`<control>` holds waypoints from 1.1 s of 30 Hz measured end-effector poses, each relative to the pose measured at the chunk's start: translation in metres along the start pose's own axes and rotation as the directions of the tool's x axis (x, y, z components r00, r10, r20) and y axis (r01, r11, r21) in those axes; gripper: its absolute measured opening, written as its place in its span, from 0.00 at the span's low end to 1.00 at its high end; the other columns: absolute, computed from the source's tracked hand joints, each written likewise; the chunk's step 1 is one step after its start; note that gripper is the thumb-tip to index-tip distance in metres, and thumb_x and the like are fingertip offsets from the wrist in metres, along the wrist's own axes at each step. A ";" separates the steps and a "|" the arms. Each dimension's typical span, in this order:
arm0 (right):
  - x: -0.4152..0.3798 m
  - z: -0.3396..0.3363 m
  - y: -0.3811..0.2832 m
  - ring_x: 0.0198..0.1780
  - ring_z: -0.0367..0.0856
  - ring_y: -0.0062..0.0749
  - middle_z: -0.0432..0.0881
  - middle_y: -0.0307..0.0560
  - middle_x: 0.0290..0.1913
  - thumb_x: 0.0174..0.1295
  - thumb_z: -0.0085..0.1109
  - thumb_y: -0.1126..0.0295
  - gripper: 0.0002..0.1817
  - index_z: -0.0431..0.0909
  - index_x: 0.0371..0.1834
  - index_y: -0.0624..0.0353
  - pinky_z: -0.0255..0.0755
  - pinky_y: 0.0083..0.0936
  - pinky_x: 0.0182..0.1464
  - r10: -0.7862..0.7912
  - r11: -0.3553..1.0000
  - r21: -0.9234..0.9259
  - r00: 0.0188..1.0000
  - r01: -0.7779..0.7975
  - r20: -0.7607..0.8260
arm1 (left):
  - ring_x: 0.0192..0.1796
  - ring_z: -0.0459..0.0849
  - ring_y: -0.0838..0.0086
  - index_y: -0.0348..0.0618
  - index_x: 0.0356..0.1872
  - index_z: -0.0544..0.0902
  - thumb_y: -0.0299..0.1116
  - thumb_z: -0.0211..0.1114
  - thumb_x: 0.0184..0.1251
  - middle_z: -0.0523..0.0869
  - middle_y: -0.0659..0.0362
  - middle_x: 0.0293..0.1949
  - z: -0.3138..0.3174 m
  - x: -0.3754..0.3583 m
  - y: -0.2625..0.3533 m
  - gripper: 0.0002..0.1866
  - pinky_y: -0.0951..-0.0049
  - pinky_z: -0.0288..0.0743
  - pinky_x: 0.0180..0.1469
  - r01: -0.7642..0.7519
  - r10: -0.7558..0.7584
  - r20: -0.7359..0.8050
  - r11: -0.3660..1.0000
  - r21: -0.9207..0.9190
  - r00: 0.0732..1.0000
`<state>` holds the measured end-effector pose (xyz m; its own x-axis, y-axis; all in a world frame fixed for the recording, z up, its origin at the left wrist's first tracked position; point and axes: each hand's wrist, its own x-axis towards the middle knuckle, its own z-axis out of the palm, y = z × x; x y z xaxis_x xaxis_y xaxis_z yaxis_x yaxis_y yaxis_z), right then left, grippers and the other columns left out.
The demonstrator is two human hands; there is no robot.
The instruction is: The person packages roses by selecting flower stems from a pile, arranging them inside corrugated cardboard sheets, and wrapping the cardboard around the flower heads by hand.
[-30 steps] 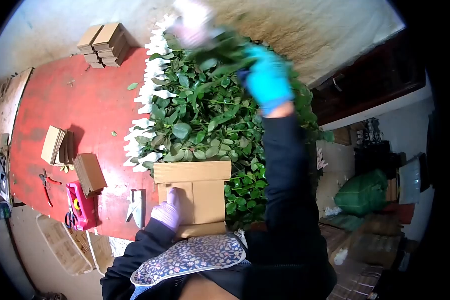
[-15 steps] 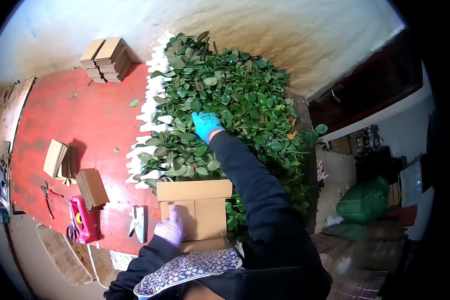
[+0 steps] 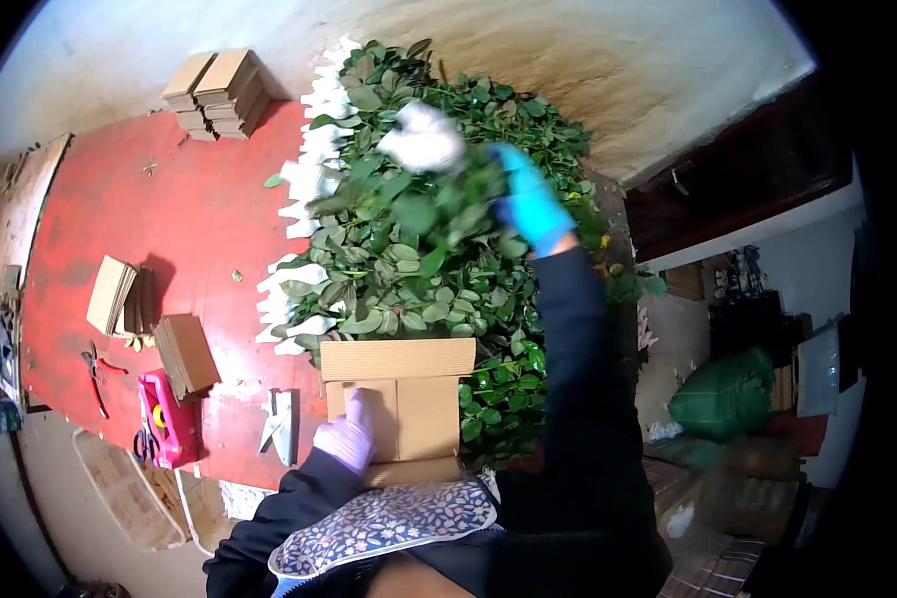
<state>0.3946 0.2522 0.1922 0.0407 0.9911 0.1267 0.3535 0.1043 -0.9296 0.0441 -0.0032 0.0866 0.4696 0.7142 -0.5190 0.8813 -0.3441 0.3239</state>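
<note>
My right hand (image 3: 533,204), in a blue glove and blurred by motion, grips a leafy flower stem (image 3: 416,211) raised over the pile. Its head, pointing left, is wrapped in a white cover (image 3: 424,138). Below it, a thick bed of leafy stems (image 3: 409,284) covers the table's right side, white-covered heads (image 3: 309,184) lined up along the left edge. My left hand (image 3: 345,435), in a lilac glove, lies on a creased cardboard sheet (image 3: 427,419) in front of me, index finger stretched forward. The sheet's ridged flap (image 3: 399,359) overlaps the nearest leaves.
On the red table (image 3: 199,239) stand folded cardboard stacks (image 3: 224,95) at the back and more cardboard pieces (image 3: 186,356) at the left. Red-handled pliers (image 3: 97,377), a pink tape dispenser (image 3: 169,419), scissors (image 3: 145,444) and a grey stapler (image 3: 279,427) lie near the front edge.
My right hand has lifted a white-covered stem from the bed and moved right and away from me. My left hand stays on the cardboard; the view has shifted slightly.
</note>
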 end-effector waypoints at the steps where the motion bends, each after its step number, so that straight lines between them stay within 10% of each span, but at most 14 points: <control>1: 0.003 -0.018 -0.017 0.47 0.83 0.37 0.81 0.43 0.54 0.61 0.60 0.69 0.24 0.73 0.62 0.55 0.78 0.34 0.51 0.300 0.766 0.593 0.954 -0.249 0.014 | 0.40 0.86 0.57 0.27 0.70 0.63 0.44 0.76 0.49 0.65 0.42 0.71 0.002 0.002 -0.001 0.50 0.59 0.83 0.36 0.005 -0.004 0.011 1.000 -0.003 1.000; 6: -0.032 -0.107 -0.030 0.50 0.80 0.23 0.82 0.41 0.52 0.68 0.57 0.70 0.17 0.76 0.59 0.58 0.75 0.19 0.50 -0.281 0.956 0.048 0.948 0.290 -0.147 | 0.41 0.86 0.57 0.26 0.71 0.61 0.44 0.77 0.49 0.64 0.40 0.71 0.003 0.003 0.001 0.51 0.60 0.83 0.36 -0.003 0.003 0.020 1.000 0.005 1.000; 9: -0.045 -0.115 -0.023 0.51 0.80 0.23 0.81 0.40 0.54 0.68 0.51 0.80 0.20 0.72 0.64 0.60 0.76 0.21 0.51 0.033 0.963 0.267 0.999 -0.028 -0.016 | 0.40 0.86 0.57 0.27 0.71 0.61 0.45 0.77 0.49 0.64 0.40 0.71 0.006 0.004 -0.001 0.52 0.60 0.83 0.36 0.003 -0.003 0.026 1.000 0.016 1.000; 15: -0.048 -0.107 0.018 0.50 0.80 0.28 0.80 0.42 0.55 0.68 0.50 0.76 0.23 0.69 0.68 0.62 0.76 0.25 0.53 -0.191 0.981 -0.062 0.972 0.184 -0.139 | 0.40 0.86 0.58 0.28 0.71 0.61 0.45 0.77 0.49 0.65 0.42 0.71 0.006 0.002 0.000 0.52 0.60 0.82 0.36 0.013 -0.013 0.003 0.998 0.061 1.000; 23: -0.092 -0.181 -0.090 0.49 0.81 0.37 0.81 0.47 0.49 0.57 0.52 0.81 0.27 0.74 0.63 0.59 0.77 0.33 0.49 -0.540 0.842 -0.398 0.543 0.365 -0.643 | 0.40 0.86 0.57 0.28 0.71 0.62 0.45 0.77 0.48 0.65 0.43 0.71 0.010 0.004 0.000 0.52 0.59 0.83 0.36 0.024 -0.024 -0.009 0.998 0.060 1.000; 28: -0.041 -0.102 -0.117 0.49 0.82 0.43 0.82 0.50 0.46 0.49 0.54 0.84 0.30 0.77 0.60 0.57 0.78 0.38 0.47 -0.796 0.442 -0.811 0.584 0.383 -0.159 | 0.40 0.86 0.56 0.28 0.71 0.62 0.44 0.77 0.48 0.65 0.43 0.70 0.007 0.003 0.000 0.51 0.59 0.83 0.37 0.034 -0.034 0.000 0.999 0.035 0.999; 33: 0.017 0.022 -0.046 0.40 0.85 0.49 0.83 0.54 0.41 0.53 0.55 0.78 0.27 0.80 0.59 0.46 0.79 0.42 0.42 -0.288 0.238 -0.843 0.864 0.482 0.413 | 0.40 0.86 0.56 0.27 0.70 0.62 0.43 0.77 0.49 0.66 0.42 0.69 0.006 0.003 0.001 0.50 0.58 0.83 0.38 0.042 -0.042 -0.006 0.999 0.005 0.999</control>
<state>0.3579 0.2659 0.2296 -0.4523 0.8604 0.2348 0.8918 0.4328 0.1318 0.0469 -0.0049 0.0800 0.4320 0.7314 -0.5277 0.9005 -0.3172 0.2976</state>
